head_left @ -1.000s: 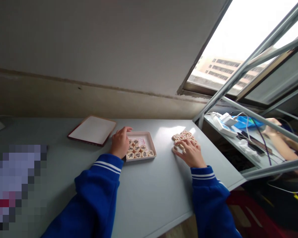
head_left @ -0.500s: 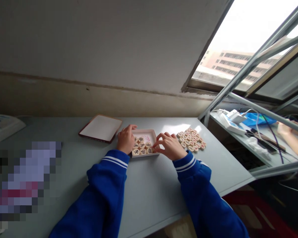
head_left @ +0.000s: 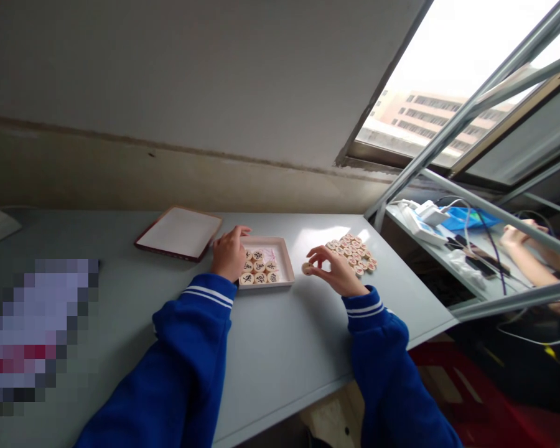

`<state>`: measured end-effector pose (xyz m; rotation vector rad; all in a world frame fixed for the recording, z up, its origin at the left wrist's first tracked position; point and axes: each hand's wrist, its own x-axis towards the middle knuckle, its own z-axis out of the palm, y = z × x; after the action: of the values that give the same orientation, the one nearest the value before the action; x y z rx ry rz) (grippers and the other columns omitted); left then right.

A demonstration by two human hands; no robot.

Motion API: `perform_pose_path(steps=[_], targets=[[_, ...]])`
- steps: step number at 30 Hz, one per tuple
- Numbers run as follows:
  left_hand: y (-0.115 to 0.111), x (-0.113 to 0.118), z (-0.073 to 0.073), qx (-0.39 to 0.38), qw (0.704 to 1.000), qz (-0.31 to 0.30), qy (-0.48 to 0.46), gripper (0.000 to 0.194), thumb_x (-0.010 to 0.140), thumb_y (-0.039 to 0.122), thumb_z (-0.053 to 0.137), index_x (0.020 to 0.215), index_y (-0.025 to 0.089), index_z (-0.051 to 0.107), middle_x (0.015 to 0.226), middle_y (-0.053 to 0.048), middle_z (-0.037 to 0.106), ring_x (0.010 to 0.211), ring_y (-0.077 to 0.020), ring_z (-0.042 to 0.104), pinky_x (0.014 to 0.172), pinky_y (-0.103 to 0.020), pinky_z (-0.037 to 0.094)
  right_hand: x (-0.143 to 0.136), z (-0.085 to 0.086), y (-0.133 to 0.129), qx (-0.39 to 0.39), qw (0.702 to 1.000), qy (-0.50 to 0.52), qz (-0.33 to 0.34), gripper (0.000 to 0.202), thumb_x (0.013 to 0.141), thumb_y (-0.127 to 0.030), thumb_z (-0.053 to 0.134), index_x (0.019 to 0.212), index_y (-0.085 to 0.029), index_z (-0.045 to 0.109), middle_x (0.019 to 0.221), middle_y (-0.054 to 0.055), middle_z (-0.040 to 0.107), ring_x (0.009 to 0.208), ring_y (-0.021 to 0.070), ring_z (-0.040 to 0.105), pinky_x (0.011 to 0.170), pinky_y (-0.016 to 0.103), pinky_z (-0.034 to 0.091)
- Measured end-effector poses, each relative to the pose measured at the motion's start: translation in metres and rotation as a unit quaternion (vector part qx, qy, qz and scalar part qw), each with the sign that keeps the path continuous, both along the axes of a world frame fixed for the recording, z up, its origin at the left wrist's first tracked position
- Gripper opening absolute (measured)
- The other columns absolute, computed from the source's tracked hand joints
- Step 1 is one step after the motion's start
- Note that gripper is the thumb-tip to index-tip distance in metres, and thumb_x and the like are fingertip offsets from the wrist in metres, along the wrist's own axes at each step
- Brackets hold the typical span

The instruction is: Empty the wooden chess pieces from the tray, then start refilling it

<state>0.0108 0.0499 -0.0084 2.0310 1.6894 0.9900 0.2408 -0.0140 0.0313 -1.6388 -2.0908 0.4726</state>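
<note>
A shallow white box [head_left: 287,267] sits on the desk with several round Chinese chess pieces [head_left: 260,266] lying in rows in it, dark characters facing up. My left hand [head_left: 230,254] is closed around the box's left side. To the right of the box, my right hand [head_left: 330,269] pinches one chess piece [head_left: 307,269] between thumb and fingers, just above or on the desk; which, I cannot tell. Beyond that hand lies a cluster of loose chess pieces [head_left: 353,252], several with red characters.
The box lid [head_left: 180,231] lies inside up at the left, near the wall. A blurred-out item [head_left: 42,317] is at the desk's left. Metal frame bars [head_left: 408,174] rise at the right; behind them are a power strip [head_left: 422,224], cables and another person's arm [head_left: 527,249].
My right hand has moved right, away from the box's right edge, and a chess piece now shows in its fingers. My left hand stays at the box. The view has shifted slightly.
</note>
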Motion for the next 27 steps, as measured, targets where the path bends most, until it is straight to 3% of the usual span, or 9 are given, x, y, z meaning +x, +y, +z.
perform_pose_path(steps=[3, 6, 9, 16, 21, 27], targets=[[0.001, 0.000, -0.001, 0.008, 1.000, 0.001, -0.002, 0.041, 0.069, 0.001, 0.035, 0.100, 0.021, 0.052, 0.101, -0.001, 0.062, 0.099, -0.0180, 0.053, 0.091, -0.032, 0.035, 0.029, -0.007, -0.010, 0.005, 0.993, -0.080, -0.089, 0.018, 0.073, -0.036, 0.055, 0.083, -0.021, 0.051, 0.078, 0.000, 0.062, 0.069, 0.0150, 0.053, 0.066, 0.031, 0.038], [0.001, 0.000, -0.002, 0.011, 1.000, -0.001, -0.006, 0.041, 0.068, 0.000, 0.036, 0.100, 0.021, 0.052, 0.101, -0.001, 0.062, 0.099, -0.0180, 0.053, 0.091, -0.032, 0.035, 0.044, -0.015, -0.017, 0.075, 0.964, -0.191, -0.167, 0.014, 0.074, -0.034, 0.054, 0.080, -0.021, 0.054, 0.087, 0.003, 0.060, 0.083, 0.0200, 0.053, 0.073, 0.035, 0.035], [0.001, 0.001, -0.002, 0.009, 1.000, -0.002, -0.007, 0.041, 0.068, 0.000, 0.036, 0.100, 0.021, 0.052, 0.101, -0.001, 0.062, 0.099, -0.0179, 0.053, 0.090, -0.032, 0.035, 0.047, -0.022, -0.019, 0.124, 0.947, -0.237, -0.180, 0.017, 0.073, -0.035, 0.055, 0.084, -0.023, 0.057, 0.092, 0.004, 0.058, 0.090, 0.0215, 0.051, 0.076, 0.035, 0.033], [0.000, 0.001, -0.002, 0.012, 1.000, 0.005, 0.003, 0.042, 0.067, 0.001, 0.036, 0.101, 0.021, 0.051, 0.100, -0.001, 0.062, 0.098, -0.0184, 0.053, 0.090, -0.033, 0.035, 0.060, -0.028, -0.023, 0.108, 0.940, -0.246, -0.208, 0.017, 0.073, -0.038, 0.056, 0.082, -0.025, 0.060, 0.091, 0.002, 0.060, 0.087, 0.0217, 0.051, 0.070, 0.032, 0.030], [-0.001, 0.002, 0.000, 0.014, 1.000, 0.009, 0.004, 0.042, 0.067, 0.000, 0.036, 0.100, 0.020, 0.052, 0.100, -0.002, 0.062, 0.097, -0.0189, 0.053, 0.089, -0.034, 0.037, 0.041, -0.017, -0.018, 0.154, 0.959, -0.188, -0.148, 0.018, 0.077, -0.037, 0.053, 0.087, -0.024, 0.059, 0.094, 0.003, 0.060, 0.090, 0.0205, 0.051, 0.074, 0.033, 0.031], [-0.001, 0.002, -0.001, 0.016, 1.000, 0.007, -0.015, 0.042, 0.067, 0.000, 0.036, 0.099, 0.020, 0.053, 0.098, -0.002, 0.062, 0.097, -0.0181, 0.054, 0.089, -0.033, 0.038, -0.036, 0.000, 0.016, 0.128, 0.969, -0.203, 0.058, 0.022, 0.079, -0.026, 0.052, 0.100, -0.028, 0.059, 0.105, 0.003, 0.056, 0.093, 0.0183, 0.047, 0.075, 0.032, 0.030]])
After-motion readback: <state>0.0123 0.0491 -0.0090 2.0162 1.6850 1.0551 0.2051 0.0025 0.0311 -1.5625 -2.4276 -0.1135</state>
